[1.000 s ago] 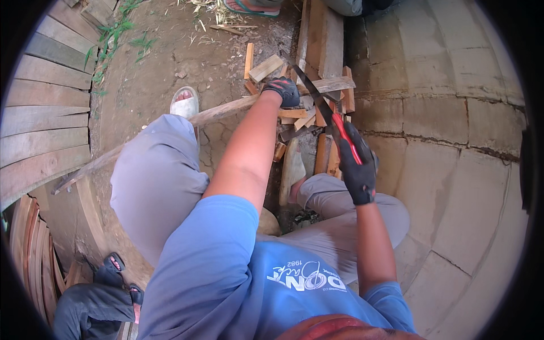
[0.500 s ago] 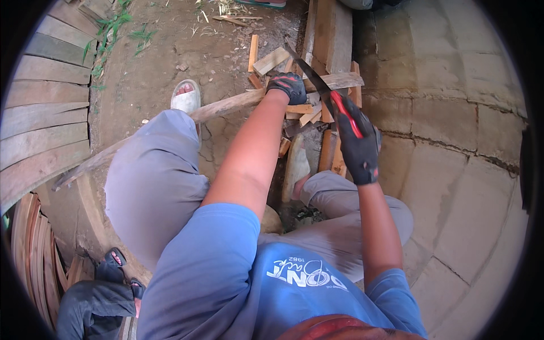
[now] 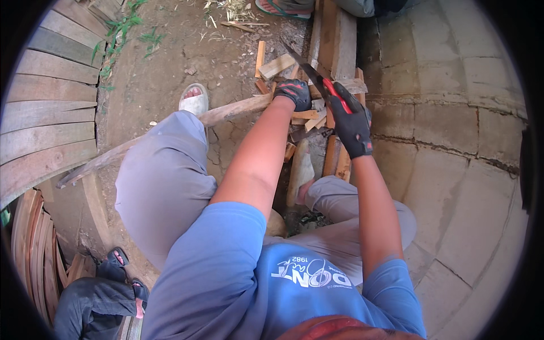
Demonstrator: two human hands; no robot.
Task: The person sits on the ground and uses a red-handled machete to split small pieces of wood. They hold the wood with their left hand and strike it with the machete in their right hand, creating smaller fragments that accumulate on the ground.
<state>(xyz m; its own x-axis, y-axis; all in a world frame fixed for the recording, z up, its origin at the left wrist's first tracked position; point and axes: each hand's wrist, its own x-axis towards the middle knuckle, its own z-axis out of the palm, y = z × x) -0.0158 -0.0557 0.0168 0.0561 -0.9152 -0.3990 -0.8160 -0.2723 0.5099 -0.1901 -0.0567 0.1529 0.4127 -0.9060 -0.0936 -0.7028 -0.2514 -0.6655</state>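
A long weathered wooden plank [image 3: 238, 110] runs slantwise from low on the left, past my left knee, to the scrap wood in the upper middle. My left hand [image 3: 293, 94], in a black and red glove, is closed over it near its right end. In my right hand [image 3: 352, 126], gloved alike, is the red handle of a handsaw [image 3: 309, 69]. Its dark blade points up and left, crossing the plank just right of my left hand. Whether the teeth are in the wood cannot be made out.
Several offcuts [image 3: 276, 66] lie around the plank's end. Thick beams [image 3: 334, 39] stand beyond. Concrete paving [image 3: 436, 164] spans the right, board cladding [image 3: 48, 107] the left. Another person's sandalled foot [image 3: 286, 8] is at the top; someone's dark-trousered leg [image 3: 93, 306] is lower left.
My right hand has pushed the saw forward and slightly left across the plank. My left hand keeps its hold. The whole view has shifted a little, showing more of the sandalled foot at the top.
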